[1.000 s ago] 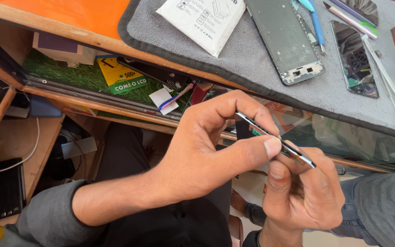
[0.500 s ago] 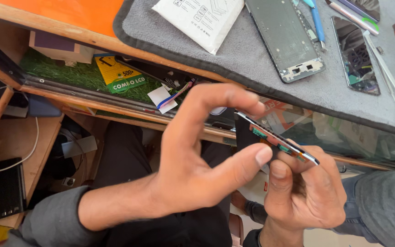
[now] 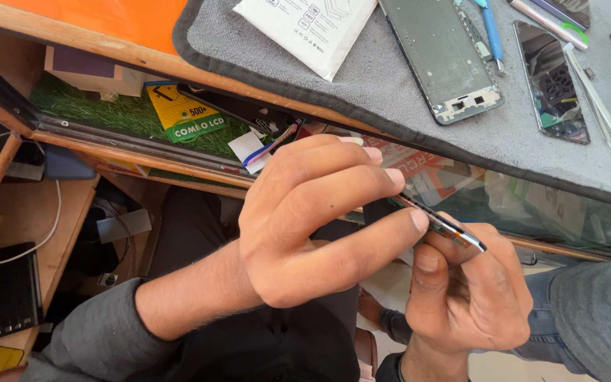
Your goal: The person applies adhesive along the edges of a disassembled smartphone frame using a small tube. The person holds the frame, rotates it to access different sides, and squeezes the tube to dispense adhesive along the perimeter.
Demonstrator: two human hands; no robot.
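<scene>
My right hand (image 3: 464, 290) grips a thin phone part (image 3: 441, 225), seen edge-on with a dark face and small green components along its edge. My left hand (image 3: 312, 223) comes in from the left, its thumb tip pressed on that edge and its fingers curled over the top. Both hands work below the front edge of the bench, over my lap. On the grey mat (image 3: 390, 85) above lie a phone frame (image 3: 441, 56) and a second phone body (image 3: 550, 92), untouched.
A white packet (image 3: 305, 25), blue-handled tool (image 3: 491, 32) and tweezers (image 3: 599, 106) lie on the mat. Under the bench a shelf holds green turf (image 3: 100, 113), a yellow card (image 3: 184, 113) and boxes. A dark device (image 3: 10, 290) and white cable (image 3: 37, 233) sit lower left.
My left hand's fingers, spread wide half a second ago, have closed down over the part again, thumb on its edge. My right hand keeps its hold.
</scene>
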